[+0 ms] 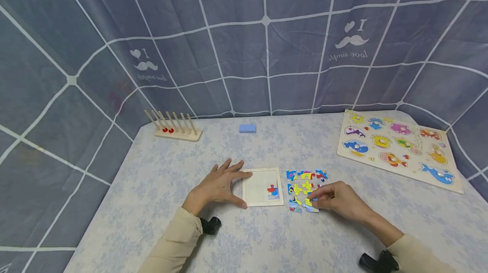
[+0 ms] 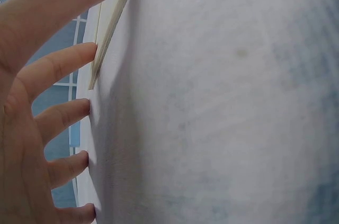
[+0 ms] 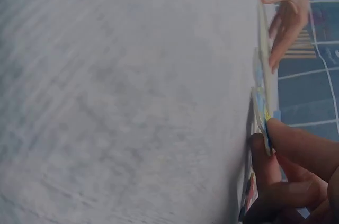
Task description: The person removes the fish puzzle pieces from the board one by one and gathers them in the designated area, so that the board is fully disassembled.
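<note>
A shallow wooden puzzle tray (image 1: 259, 189) lies flat, with a few joined red and blue jigsaw pieces (image 1: 273, 192) in its lower right corner. At its left edge, my left hand (image 1: 219, 184) is spread, thumb and index finger touching the rim. In the left wrist view, the fingers (image 2: 66, 68) are straight and apart, beside the tray's edge (image 2: 108, 30). To the right of the tray lie several loose jigsaw pieces (image 1: 297, 189), yellow, blue and red. Over their lower right side, my right hand (image 1: 341, 201) pinches a jigsaw piece (image 3: 261, 108) between thumb and fingers, partly hidden by them.
A wooden peg stand (image 1: 178, 135) with red beads is at the back left. Near the back edge sits a small blue block (image 1: 248, 129). A wooden knob-puzzle board (image 1: 367, 154) with sea animals lies at the right. Behind the table hangs a grid-patterned curtain (image 1: 244, 52).
</note>
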{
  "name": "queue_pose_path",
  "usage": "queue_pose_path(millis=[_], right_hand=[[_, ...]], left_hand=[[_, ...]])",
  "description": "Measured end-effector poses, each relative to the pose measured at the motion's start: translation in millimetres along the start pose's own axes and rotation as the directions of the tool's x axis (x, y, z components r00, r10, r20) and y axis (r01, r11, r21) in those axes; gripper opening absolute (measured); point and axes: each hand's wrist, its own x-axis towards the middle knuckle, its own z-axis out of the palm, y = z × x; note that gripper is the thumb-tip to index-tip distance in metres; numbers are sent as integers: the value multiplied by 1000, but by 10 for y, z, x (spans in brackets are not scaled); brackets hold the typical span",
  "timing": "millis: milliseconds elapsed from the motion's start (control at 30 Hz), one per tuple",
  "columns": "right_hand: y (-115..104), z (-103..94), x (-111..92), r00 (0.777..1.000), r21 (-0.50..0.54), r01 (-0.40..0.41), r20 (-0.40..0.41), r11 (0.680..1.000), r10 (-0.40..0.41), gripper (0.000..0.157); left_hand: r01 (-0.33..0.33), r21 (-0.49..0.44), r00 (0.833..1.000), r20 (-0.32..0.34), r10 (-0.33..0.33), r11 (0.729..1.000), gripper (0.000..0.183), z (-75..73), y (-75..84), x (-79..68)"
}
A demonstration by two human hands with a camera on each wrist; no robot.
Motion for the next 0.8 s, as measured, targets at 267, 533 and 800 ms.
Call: queue_pose_path(millis=[267, 533, 800], right_hand=[[-65, 72, 0, 995, -184, -19, -103, 983, 0, 7], [-62, 91, -9, 993, -203, -12, -116, 979, -12, 10], [-118, 44, -15, 995, -221, -33, -99, 975, 11, 7]], left_hand=[[3, 1, 1000, 0, -3, 1000, 93, 3, 2, 4], [7, 9, 1000, 1, -7, 1000, 93, 5, -1, 2], [6, 5, 1000, -1, -6, 1000, 93, 2, -4, 0]])
